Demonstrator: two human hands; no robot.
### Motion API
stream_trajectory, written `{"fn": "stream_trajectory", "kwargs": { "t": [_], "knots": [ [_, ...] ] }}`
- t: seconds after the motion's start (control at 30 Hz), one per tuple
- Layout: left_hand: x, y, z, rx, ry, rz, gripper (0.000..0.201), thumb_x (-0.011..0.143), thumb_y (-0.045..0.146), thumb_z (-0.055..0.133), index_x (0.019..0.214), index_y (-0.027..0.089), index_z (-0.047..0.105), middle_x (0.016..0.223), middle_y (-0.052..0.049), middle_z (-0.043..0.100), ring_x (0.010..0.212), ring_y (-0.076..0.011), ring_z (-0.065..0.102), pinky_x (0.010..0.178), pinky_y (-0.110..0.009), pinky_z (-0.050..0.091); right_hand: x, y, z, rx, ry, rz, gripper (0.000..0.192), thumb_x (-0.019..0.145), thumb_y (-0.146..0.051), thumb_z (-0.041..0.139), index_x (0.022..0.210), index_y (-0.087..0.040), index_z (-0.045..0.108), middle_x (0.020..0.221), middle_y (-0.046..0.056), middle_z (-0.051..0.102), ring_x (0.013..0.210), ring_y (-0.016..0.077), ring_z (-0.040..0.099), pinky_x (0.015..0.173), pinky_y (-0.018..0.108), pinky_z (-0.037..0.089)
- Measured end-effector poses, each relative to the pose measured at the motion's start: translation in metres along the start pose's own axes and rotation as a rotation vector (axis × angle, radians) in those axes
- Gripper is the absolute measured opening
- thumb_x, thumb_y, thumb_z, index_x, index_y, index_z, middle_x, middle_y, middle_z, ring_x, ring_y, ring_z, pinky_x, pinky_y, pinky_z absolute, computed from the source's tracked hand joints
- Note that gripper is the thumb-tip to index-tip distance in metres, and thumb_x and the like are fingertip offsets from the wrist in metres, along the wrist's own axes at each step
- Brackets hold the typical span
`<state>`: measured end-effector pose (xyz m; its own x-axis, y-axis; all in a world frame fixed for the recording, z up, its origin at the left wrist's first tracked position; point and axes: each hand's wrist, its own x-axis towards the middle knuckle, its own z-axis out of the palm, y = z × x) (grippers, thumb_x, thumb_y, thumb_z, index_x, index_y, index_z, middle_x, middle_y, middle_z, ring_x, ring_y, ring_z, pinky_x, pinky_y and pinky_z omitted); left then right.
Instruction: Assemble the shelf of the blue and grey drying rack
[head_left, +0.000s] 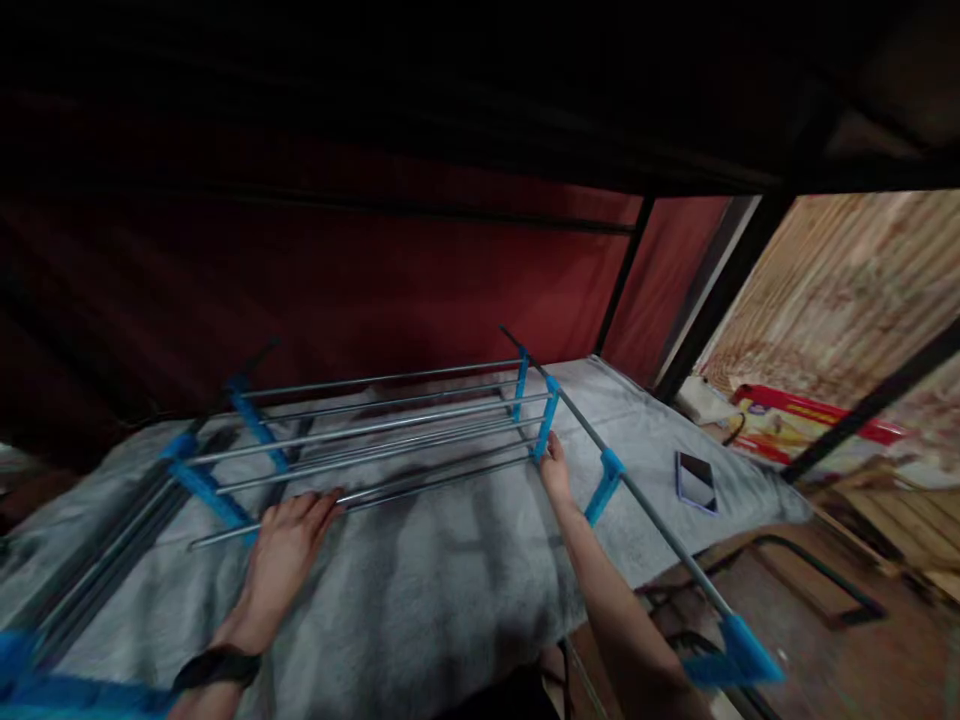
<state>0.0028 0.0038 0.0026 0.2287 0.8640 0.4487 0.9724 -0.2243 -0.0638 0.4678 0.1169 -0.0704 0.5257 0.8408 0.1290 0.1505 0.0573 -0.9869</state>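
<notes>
A rack of thin metal tubes and blue plastic brackets lies on a grey cloth (465,555). Near its front left, my left hand (289,535) is closed over the nearest metal tube (435,484); a dark band is on that wrist. The tube's left end sticks out past the hand, by a blue bracket (210,492). At the tube's other end, my right hand (553,468) has its fingers closed around the lower end of a blue bracket (548,418). Several more tubes span the two sides behind. The right hand's fingertips are partly hidden.
Loose dark tubes (112,560) lie at the left. A long side pole (667,530) with blue brackets runs past my right arm. A phone (696,482) rests on the cloth. Black frame posts (724,290), a red backing (375,290) and a red-and-yellow box (810,425) stand around.
</notes>
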Motion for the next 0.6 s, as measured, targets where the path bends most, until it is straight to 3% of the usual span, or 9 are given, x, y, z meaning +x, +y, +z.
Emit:
{"fn": "stream_trajectory", "kwargs": {
  "t": [0.17,0.43,0.6],
  "knots": [
    [0.01,-0.002,0.007,-0.075,-0.045,0.003,0.047,0.107,0.032,0.034,0.127,0.018,0.074,0.11,-0.013,0.077,0.101,-0.0327,0.069,0.083,-0.043,0.045,0.004,-0.001,0.003,-0.021,-0.015,-0.007,0.072,0.072,-0.026,0.052,0.142,-0.019,0.064,0.134,0.012,0.074,0.132,0.0283,0.064,0.116,0.047,0.049],
    [0.013,-0.012,0.028,-0.164,-0.084,-0.002,0.048,0.107,0.033,0.032,0.127,0.019,0.074,0.107,-0.013,0.077,0.101,-0.0318,0.069,0.088,-0.044,0.045,0.004,0.006,-0.001,-0.061,-0.017,0.011,0.073,0.071,-0.026,0.052,0.143,-0.019,0.064,0.13,0.012,0.076,0.125,0.0278,0.068,0.109,0.045,0.054],
    [0.021,-0.017,0.029,-0.195,-0.095,-0.019,0.047,0.105,0.035,0.035,0.12,0.019,0.076,0.102,-0.013,0.077,0.1,-0.0336,0.07,0.086,-0.045,0.045,0.005,0.011,0.0,-0.073,-0.012,0.024,0.075,0.072,-0.028,0.05,0.146,-0.018,0.062,0.129,0.013,0.076,0.12,0.027,0.07,0.107,0.045,0.056]
  ]
}}
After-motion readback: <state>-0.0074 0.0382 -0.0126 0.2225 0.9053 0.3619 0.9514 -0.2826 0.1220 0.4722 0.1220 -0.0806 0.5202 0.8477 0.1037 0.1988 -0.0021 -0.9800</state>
